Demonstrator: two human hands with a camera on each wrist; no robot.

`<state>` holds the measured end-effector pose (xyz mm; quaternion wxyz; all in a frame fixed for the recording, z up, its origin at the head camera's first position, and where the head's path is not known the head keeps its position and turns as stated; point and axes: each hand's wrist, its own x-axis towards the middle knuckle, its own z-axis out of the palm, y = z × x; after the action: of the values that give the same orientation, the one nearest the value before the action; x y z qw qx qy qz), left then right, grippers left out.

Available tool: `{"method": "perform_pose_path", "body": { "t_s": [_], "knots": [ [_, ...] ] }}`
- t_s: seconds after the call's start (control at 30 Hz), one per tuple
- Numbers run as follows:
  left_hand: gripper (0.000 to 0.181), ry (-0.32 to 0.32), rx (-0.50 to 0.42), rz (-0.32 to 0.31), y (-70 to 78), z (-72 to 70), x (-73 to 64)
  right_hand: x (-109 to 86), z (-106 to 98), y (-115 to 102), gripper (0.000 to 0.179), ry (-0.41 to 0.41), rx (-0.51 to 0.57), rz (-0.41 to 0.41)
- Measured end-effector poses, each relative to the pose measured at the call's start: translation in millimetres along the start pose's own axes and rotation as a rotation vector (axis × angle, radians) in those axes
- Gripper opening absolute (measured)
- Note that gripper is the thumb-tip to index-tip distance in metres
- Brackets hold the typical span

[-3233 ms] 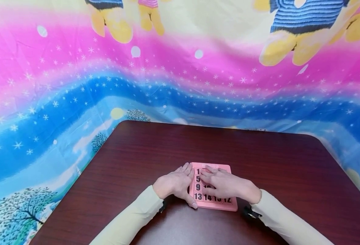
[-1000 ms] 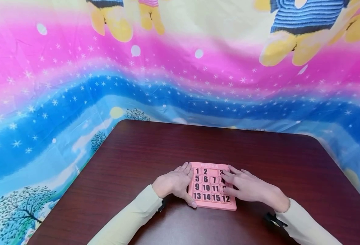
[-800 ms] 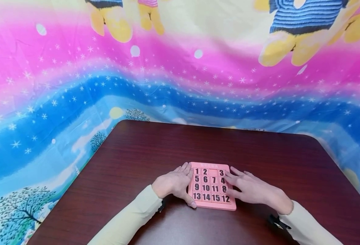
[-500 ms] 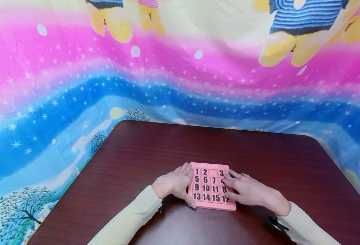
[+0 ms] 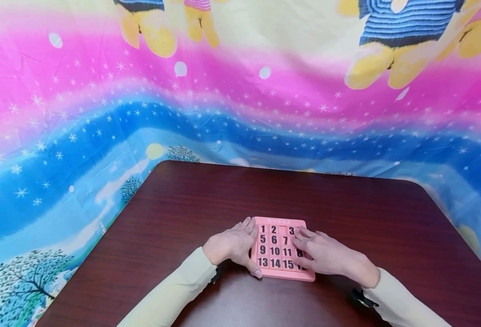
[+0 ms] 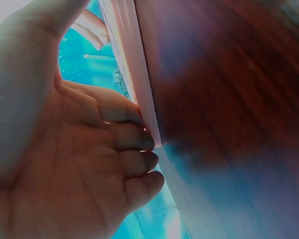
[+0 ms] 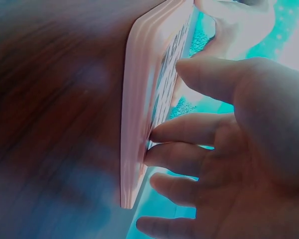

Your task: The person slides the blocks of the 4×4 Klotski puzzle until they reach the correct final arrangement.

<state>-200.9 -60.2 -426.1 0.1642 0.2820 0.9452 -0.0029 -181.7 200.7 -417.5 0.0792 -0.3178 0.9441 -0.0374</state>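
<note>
A pink sliding number puzzle (image 5: 283, 274) lies flat on the table in the head view, with black numerals on its tiles. In its top row a gap shows between the 2 and the 3 tile (image 5: 291, 230). My left hand (image 5: 233, 243) rests along the puzzle's left side, fingers nearly straight and thumb by the near left corner. Extended fingers of my right hand (image 5: 330, 254) touch tiles in the right column, covering the 4 and part of the 8 and 12. In the right wrist view, two fingertips (image 7: 164, 154) meet the tile face; the thumb stands apart.
The dark brown wooden table (image 5: 207, 195) has rounded far corners. Behind it hangs a pink, blue and yellow patterned cloth (image 5: 224, 91). A black strap piece (image 5: 363, 298) sits at the right sleeve cuff.
My right hand, which drew off to the right earlier, has come back left over the right column. The 3 tile has shifted left, narrowing the gap. My left hand stays put.
</note>
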Motion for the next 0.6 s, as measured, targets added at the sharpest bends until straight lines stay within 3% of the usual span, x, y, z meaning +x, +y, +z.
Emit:
{"method": "perform_pose_path", "body": {
  "t_s": [0.33, 0.6],
  "knots": [
    [0.130, 0.000, 0.011, 0.000, -0.4, 0.0, 0.2, 11.1, -0.4, -10.2, 0.060, -0.030, 0.003, 0.018],
    [0.130, -0.004, 0.011, -0.005, 0.3, 0.1, -0.2, 16.1, -0.3, -14.5, 0.057, -0.024, 0.033, -0.049]
  ]
}}
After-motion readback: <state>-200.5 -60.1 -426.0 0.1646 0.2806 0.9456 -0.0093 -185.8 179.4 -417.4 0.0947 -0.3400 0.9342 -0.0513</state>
